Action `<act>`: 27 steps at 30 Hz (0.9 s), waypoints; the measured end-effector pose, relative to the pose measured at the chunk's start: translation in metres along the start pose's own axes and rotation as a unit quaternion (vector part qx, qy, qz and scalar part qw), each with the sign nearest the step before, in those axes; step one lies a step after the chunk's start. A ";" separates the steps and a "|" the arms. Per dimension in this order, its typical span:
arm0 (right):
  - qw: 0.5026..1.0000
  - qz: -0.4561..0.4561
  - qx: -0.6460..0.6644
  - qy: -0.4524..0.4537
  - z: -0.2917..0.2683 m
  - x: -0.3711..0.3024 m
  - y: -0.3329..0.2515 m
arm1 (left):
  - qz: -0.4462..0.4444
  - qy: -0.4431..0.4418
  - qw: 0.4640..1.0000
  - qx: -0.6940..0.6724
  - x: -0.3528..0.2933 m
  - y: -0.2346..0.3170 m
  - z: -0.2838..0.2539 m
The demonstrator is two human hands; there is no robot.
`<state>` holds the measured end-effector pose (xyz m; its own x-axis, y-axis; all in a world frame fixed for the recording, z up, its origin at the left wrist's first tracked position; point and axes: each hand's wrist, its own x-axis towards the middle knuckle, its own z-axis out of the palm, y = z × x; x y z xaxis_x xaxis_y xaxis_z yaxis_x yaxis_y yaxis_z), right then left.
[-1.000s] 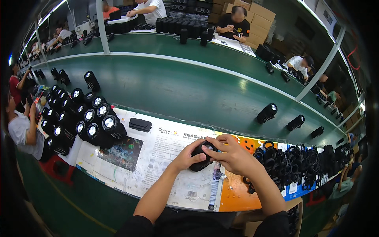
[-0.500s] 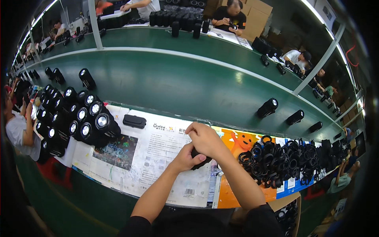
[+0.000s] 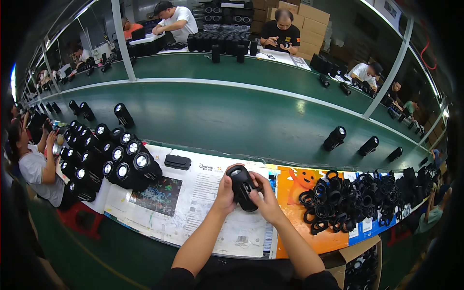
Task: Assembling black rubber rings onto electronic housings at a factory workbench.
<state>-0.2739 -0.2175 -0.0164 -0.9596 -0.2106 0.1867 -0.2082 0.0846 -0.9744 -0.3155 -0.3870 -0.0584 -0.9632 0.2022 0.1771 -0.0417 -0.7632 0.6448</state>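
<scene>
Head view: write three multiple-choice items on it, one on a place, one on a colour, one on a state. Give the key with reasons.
1. The pile of black rings lies:
A. right of the hands
B. on the conveyor belt
C. on the floor

2. The conveyor belt is:
A. red
B. green
C. white

3. The black cylindrical speaker is:
A. lying on the paper
B. boxed
C. held in both hands

Key: A, the rings sit right of the right hand; B, the belt surface is green; C, the left hand and right hand grip it.

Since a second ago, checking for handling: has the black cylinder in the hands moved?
Yes. The black cylinder has been lifted and tilted up off the paper sheet, open end now toward the conveyor.
</scene>
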 end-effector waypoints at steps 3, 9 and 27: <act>0.998 -0.016 -0.060 -0.021 0.002 -0.009 -0.020 | 0.031 -0.001 0.999 0.009 -0.005 0.006 0.008; 0.964 -0.019 -0.265 0.006 0.005 -0.018 -0.023 | 0.061 0.070 0.996 0.018 -0.003 0.027 0.022; 0.964 -0.005 -0.265 0.008 -0.020 0.007 -0.031 | 0.007 0.112 0.994 0.011 0.004 0.029 0.013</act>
<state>-0.2783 -0.2023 0.0177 -0.9589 -0.1997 0.2014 -0.2808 0.5694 -0.7726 -0.3173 -0.3999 -0.0295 -0.9987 0.0478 0.0170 -0.0247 -0.7505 0.6604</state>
